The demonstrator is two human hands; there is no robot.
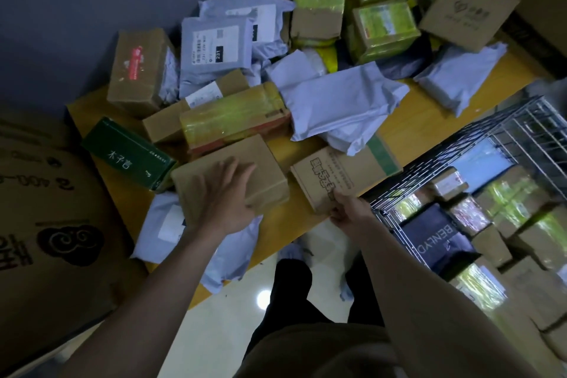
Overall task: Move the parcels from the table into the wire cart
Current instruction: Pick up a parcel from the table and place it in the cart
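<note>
Wooden table [429, 129] before me: brown cartons [233, 175], grey poly mailers [340, 107], one green box [125, 153] lying directly on top.

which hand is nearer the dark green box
Left. The left hand rests on the plain brown cardboard box beside the dark green box; the right hand is farther right, gripping the printed cardboard box.

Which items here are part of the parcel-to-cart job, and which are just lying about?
Job:
- plain brown box under the left hand
- printed carton, near edge pinched by the right hand
- green box, grey mailer bags
- table
- wire cart

Lying about:
- big cardboard carton on the left
</note>
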